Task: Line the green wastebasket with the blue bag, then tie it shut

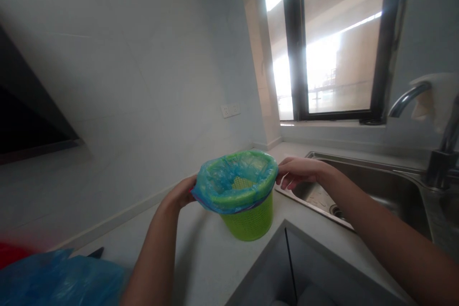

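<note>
Nearest, crumpled blue plastic fills the lower left corner. Past it, here's the green basket on the white counter, left of the sink, a blue bag lining it and folded over its rim. Left hand at one side, fingers hidden, so no telling how firm the grip! Right hand opposite, fingers loosely curled against the rim; whether they're gripping, can't tell. Beyond, wall sockets and a bright window.
</note>
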The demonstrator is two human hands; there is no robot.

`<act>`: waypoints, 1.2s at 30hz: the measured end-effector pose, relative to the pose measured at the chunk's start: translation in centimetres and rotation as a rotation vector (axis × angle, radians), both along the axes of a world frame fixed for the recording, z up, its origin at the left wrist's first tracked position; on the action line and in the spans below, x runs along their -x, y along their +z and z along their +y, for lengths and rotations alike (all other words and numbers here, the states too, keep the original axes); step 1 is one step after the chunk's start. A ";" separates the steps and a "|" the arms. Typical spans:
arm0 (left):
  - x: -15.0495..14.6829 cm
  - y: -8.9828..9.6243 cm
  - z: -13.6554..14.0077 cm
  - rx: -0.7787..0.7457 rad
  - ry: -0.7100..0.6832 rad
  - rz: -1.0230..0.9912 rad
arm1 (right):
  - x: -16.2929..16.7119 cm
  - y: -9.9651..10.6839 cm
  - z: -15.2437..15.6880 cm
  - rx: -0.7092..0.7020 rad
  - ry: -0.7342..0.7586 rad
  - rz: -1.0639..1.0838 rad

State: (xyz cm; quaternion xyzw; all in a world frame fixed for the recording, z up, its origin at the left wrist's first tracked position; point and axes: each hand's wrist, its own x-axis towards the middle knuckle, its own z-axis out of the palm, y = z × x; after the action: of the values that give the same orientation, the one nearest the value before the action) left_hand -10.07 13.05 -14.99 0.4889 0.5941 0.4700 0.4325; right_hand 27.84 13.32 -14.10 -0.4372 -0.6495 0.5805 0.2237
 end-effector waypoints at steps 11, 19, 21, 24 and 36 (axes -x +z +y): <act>-1.3 -0.1 0.5 -0.077 0.033 0.139 | 1.5 -0.1 0.5 -0.435 -0.592 -0.115; -1.7 1.2 0.4 -0.388 0.421 0.593 | 2.7 0.4 -0.6 -0.592 -0.641 0.233; -1.8 1.5 0.2 -0.432 0.440 0.750 | 2.9 0.4 -0.8 -0.528 -0.598 0.334; -2.1 1.6 0.2 -0.357 0.405 0.737 | 3.1 0.6 -1.0 -0.551 -0.570 0.352; -3.1 1.1 -0.9 -0.071 0.086 0.200 | 3.4 2.4 -4.0 -0.361 -0.429 0.351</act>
State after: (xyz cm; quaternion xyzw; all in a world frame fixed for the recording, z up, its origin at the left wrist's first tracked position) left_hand -6.98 12.18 -13.85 0.5224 0.6378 0.4578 0.3328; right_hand 24.45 9.37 -11.66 -0.4107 -0.5865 0.4620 0.5233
